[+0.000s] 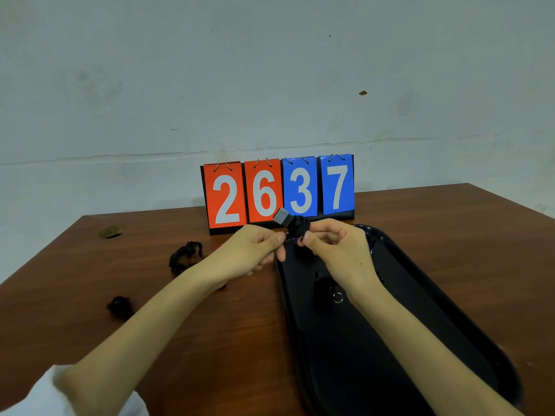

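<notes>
**Two hands, one black bundle between the fingertips**

Both hands meet on the bundle, a small dark knot of cord or strap held in the air, so neither hand is nearer than the other. The left hand pinches its left edge between thumb and forefinger, and its other fingers curl into the palm. The right hand pinches the right side the same way, with knuckles up and its remaining fingers folded. The two pinches sit almost touching, with the knot just beyond the fingertips.

A grey block juts from the bundle, up and away from the left fingertips. The long axis therefore slants from the right thumb toward the far left. Any pull or twist likely works along that slant, and what the cord does inside the knot cannot be told.

Both forearms reach forward and converge, with the wrists level. A tray lies below and behind the right fingers, carrying a ring. Two loose black pieces rest on the table, left of and nearer than the left fingers. Just past the fingertips stands a board of numbers
</notes>
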Motion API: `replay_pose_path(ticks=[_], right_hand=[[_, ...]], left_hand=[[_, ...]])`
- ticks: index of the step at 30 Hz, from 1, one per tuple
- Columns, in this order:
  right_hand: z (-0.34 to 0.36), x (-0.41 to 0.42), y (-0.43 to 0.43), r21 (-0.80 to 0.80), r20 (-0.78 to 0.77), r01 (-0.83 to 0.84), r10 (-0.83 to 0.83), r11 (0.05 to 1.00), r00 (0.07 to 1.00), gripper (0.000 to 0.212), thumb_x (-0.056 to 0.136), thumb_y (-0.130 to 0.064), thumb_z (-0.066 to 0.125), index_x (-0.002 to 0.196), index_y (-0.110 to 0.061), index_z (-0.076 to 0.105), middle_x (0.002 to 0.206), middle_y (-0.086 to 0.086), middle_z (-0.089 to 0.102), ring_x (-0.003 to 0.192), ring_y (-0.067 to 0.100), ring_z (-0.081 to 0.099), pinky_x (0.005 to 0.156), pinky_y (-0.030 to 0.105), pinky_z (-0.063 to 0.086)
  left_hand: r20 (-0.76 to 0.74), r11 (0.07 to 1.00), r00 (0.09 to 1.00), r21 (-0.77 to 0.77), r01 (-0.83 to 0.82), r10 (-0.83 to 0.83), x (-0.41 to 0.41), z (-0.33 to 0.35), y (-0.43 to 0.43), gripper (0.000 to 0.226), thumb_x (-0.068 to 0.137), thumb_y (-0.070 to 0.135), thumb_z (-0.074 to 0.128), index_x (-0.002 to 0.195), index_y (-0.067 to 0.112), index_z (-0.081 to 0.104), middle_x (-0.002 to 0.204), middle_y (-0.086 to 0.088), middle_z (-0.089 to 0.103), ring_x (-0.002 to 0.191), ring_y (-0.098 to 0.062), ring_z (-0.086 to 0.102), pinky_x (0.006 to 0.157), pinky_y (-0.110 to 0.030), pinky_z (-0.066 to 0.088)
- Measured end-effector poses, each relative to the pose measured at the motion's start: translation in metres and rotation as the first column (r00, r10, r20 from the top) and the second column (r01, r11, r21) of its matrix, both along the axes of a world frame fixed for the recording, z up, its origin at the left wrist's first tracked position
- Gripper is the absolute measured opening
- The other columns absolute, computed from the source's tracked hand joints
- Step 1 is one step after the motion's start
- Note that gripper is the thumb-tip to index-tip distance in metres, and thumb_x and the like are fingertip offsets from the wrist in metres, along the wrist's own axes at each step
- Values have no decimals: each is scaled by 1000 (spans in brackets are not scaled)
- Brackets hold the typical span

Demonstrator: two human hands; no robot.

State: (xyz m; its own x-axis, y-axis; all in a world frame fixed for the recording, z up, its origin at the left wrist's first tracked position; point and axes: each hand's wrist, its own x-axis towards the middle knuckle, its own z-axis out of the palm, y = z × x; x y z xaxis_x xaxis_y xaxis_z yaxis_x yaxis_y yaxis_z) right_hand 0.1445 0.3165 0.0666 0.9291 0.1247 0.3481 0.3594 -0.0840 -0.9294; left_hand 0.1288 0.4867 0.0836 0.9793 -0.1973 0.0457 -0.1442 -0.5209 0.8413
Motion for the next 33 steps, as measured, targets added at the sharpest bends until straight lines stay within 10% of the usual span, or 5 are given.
replay_pose_path(ticks=[6,14,33], right_hand=[[-9,7,-3,-271,126,272,-247,923,961,20,80,-17,70,100,-14,68,83,-8,63,76,1,59,71,10,46],[-10,0,1,-509,269,233,-104,829,958,19,81,-24,69,99,-17,67,89,-6,64,81,6,58,82,25,51],[-11,-6,4,-451,435,331,-119,829,892,16,81,-24,69,96,-18,67,85,-7,61,78,6,56,76,28,53]], left_hand=[[169,923,986,381,-63,-2,-6,1,-6,23,95,30,49,84,19,65,67,5,56,59,-6,51,58,-19,39],[464,808,886,529,-258,-21,-18,15,-11,21,89,39,56,89,21,67,81,8,60,70,-3,50,60,-12,35],[387,913,828,-212,-347,405,-13,-1,-21,8,82,14,69,86,13,62,71,-2,66,60,-11,66,64,-28,58]])
